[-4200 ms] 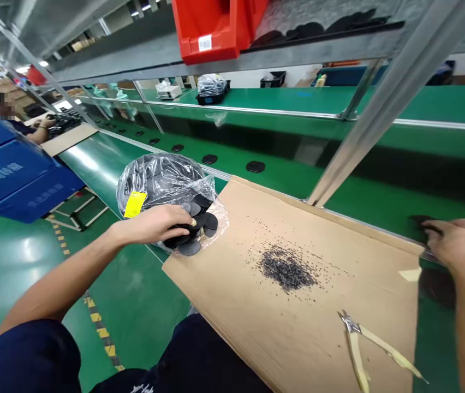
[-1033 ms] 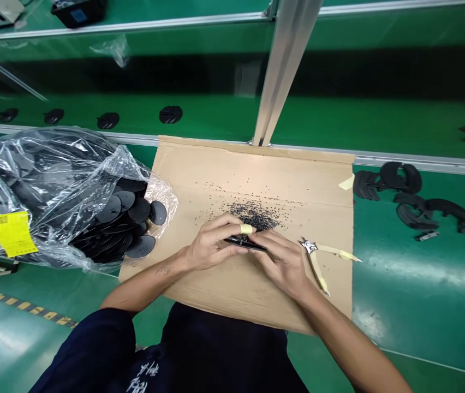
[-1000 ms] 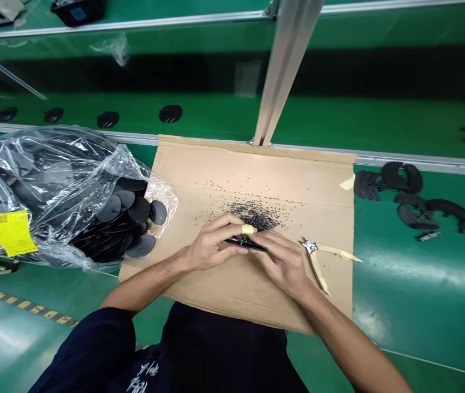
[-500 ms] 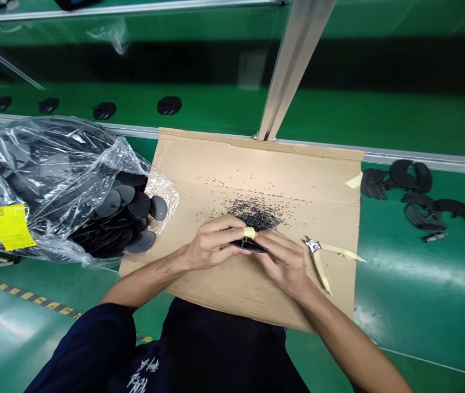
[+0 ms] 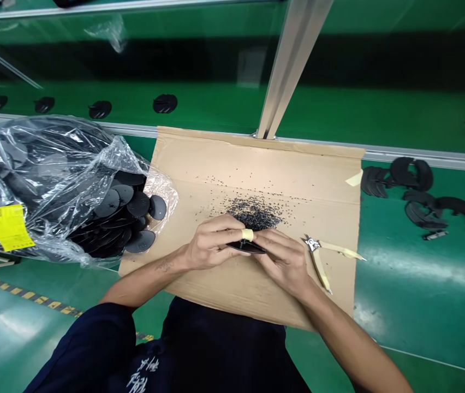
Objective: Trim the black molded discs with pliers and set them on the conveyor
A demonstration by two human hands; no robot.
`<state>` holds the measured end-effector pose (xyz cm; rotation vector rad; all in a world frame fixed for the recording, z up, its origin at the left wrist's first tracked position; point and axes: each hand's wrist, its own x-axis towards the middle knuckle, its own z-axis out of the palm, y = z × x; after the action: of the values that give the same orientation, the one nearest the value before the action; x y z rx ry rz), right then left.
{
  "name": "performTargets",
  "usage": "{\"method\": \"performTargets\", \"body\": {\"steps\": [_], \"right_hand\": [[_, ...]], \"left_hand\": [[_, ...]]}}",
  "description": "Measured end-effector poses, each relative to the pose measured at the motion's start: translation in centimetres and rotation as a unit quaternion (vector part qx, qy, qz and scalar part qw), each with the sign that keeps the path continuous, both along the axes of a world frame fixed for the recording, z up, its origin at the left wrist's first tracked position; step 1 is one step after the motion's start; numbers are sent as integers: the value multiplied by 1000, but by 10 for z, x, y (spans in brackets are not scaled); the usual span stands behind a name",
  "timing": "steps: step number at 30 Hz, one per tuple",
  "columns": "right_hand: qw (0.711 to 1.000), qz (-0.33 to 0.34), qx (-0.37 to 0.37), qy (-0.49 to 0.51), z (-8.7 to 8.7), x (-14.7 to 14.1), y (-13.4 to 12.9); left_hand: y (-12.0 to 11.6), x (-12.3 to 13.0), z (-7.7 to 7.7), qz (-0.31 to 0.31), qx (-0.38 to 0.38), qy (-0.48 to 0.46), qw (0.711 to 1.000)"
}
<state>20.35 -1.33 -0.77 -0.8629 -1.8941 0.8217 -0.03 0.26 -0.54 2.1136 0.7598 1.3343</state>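
A thin black disc (image 5: 247, 247) is held between both hands over the cardboard sheet (image 5: 224, 292). My left hand (image 5: 212, 243) is closed on its left side, and a pale yellow wrapping (image 5: 248, 234) shows at the fingertips. My right hand (image 5: 284, 255) grips the disc from the right. Just beyond the hands lies a pile of small black bits (image 5: 257, 214), scattered thinly around its edges. Cutting pliers (image 5: 314, 245) with pale yellow handles lie spread open on the cardboard, right of my right hand.
At the left, a clear plastic bag (image 5: 52, 185) with a yellow label holds many black discs (image 5: 138, 204), some spilling onto the cardboard. Curved black parts (image 5: 424, 215) lie on the green surface at the right. Behind stands a metal post (image 5: 293, 65), with black pieces (image 5: 165, 103) in a row.
The disc between my hands has tilted slightly, and the hands have barely moved. The whole view has shifted a little.
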Motion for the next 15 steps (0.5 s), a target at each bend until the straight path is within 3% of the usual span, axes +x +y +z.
{"method": "performTargets", "body": {"steps": [10,15], "right_hand": [[995,12,-76,56,-4,-2,0],[981,13,-169,91,3,1,1]], "left_hand": [[-4,0,1,2,-36,-2,999],[-2,-4,8,-82,-187,-54,977]]}}
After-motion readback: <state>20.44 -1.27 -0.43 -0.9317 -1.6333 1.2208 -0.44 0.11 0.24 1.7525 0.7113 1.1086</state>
